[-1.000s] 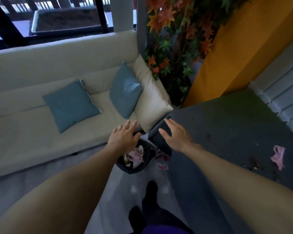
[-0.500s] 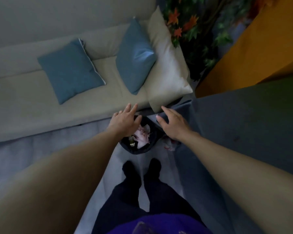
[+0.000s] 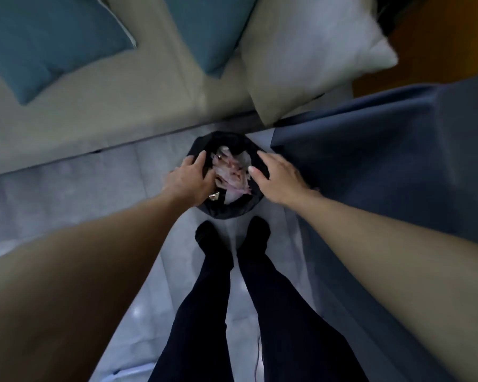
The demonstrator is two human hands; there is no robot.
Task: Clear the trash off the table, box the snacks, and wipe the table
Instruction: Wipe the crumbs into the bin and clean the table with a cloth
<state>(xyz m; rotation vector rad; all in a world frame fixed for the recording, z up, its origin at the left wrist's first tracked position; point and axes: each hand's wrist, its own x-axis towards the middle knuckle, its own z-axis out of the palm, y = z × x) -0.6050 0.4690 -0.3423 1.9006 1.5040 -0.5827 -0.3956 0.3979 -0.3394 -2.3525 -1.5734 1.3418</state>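
A black trash bin lined with a dark bag stands on the floor just ahead of my feet. Crumpled pink and white trash fills it. My left hand lies over the bin's left rim, its fingers curled down around the edge. At the right rim my right hand has its thumb and fingers spread and fairly straight, touching the edge. The table, draped in dark blue cloth, is on the right; its top is out of view.
A beige sofa runs across the top, carrying two blue cushions and a white cushion. My legs in dark trousers stand on the pale tiled floor between the sofa and the table.
I have bent over and the view has tipped straight down. Both hands dropped from above the bin to its rim, the left one now wrapped over the left edge.
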